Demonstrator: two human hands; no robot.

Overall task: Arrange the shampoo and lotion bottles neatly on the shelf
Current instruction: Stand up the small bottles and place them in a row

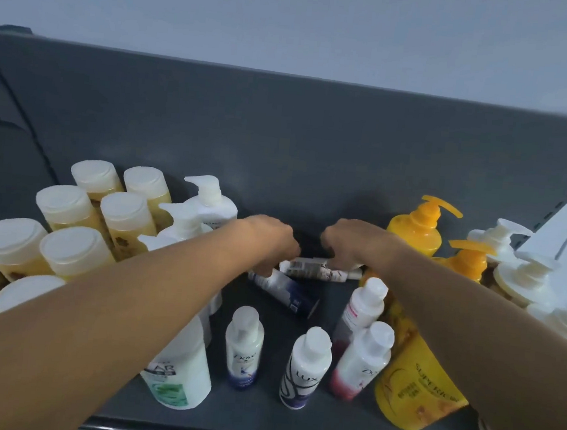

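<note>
Two small bottles lie on their sides in the middle of the dark grey shelf [257, 415]. One is a white bottle with a barcode [308, 268]; just in front lies a blue-and-white bottle [285, 292]. My left hand [266, 240] reaches in with curled fingers closed on the cap end of the blue-and-white bottle. My right hand [351, 243] curls over the right end of the barcode bottle. Closer to me stand a blue Dove bottle [243, 348], a Lux bottle [304, 367] and two pink-and-white bottles [361, 362].
Several pale yellow flat-cap bottles [70, 210] crowd the left side, with white pump bottles [208, 201] and a large green-labelled white bottle [179, 370] beside them. On the right are orange pump bottles [418, 226], a big yellow bottle [414, 391] and white pump bottles [523, 273]. The back panel [281, 146] is close behind.
</note>
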